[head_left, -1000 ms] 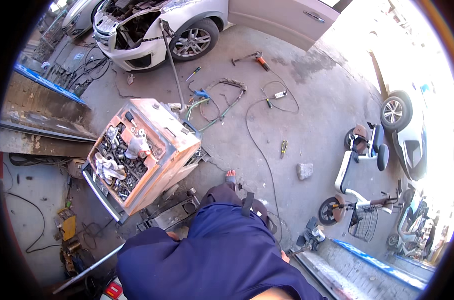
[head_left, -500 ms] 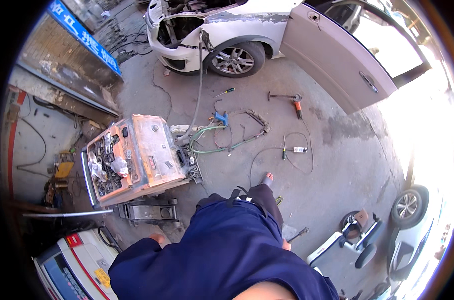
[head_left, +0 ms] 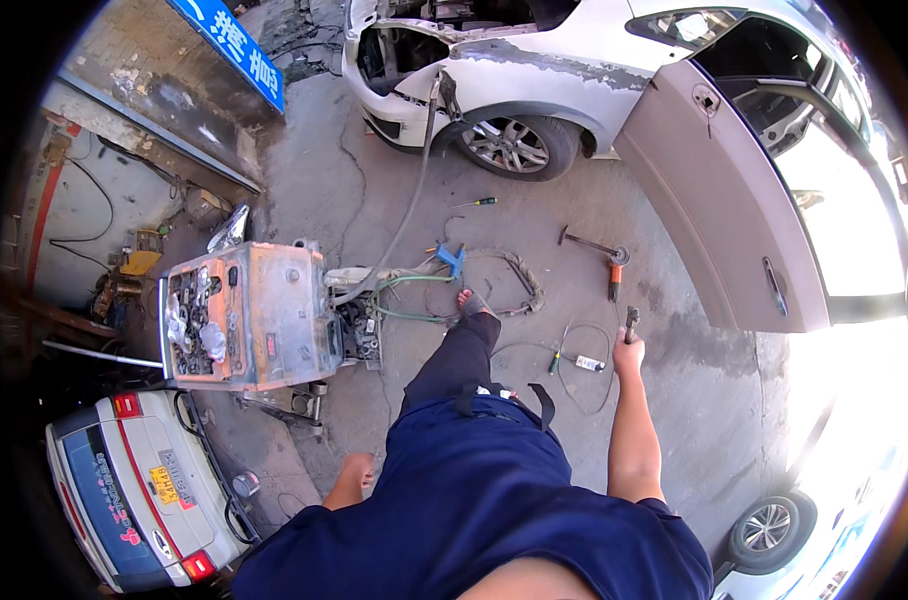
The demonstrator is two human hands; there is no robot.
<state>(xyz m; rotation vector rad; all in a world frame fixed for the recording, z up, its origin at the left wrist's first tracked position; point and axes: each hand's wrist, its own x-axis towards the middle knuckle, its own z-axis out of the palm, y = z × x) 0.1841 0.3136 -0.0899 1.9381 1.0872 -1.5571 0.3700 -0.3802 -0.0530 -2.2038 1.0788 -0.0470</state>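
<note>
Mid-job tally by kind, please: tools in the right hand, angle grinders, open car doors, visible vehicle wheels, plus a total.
Dark tool in the right hand: 1
Orange angle grinder: 1
Open car door: 1
Vehicle wheels, upper wheel and lower-right wheel: 2
Total: 5

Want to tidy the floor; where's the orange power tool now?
In the head view, the power tool lies right of centre, beyond the right hand, left of the open car door.
</note>
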